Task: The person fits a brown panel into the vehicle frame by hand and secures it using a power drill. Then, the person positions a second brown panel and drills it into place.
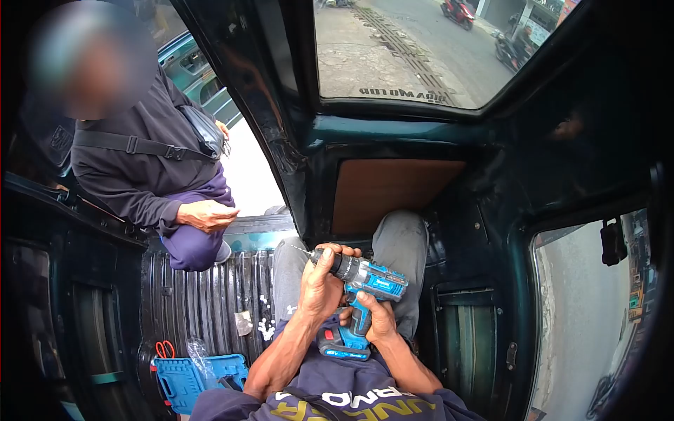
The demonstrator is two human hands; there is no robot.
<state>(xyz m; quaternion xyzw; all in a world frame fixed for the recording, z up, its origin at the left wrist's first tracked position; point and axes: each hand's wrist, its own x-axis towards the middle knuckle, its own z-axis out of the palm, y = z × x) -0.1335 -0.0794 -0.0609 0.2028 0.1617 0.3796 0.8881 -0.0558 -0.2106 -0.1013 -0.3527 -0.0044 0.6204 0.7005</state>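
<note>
A blue and black cordless drill (379,282) lies across my lap, its nose pointing to the left. My left hand (324,281) is wrapped around the black chuck at the front. A thin drill bit (300,250) sticks out beyond my left thumb. My right hand (378,317) grips the handle, with the thumb near the top of the grip. Below the handle sits the blue battery pack (344,345), close to my shirt.
An open blue plastic case (188,382) lies on the ribbed floor (210,309) at lower left, with red-handled scissors (165,349) and clear plastic (200,361). Small white pieces (266,328) are scattered nearby. Another person (147,154) sits by the open doorway at left.
</note>
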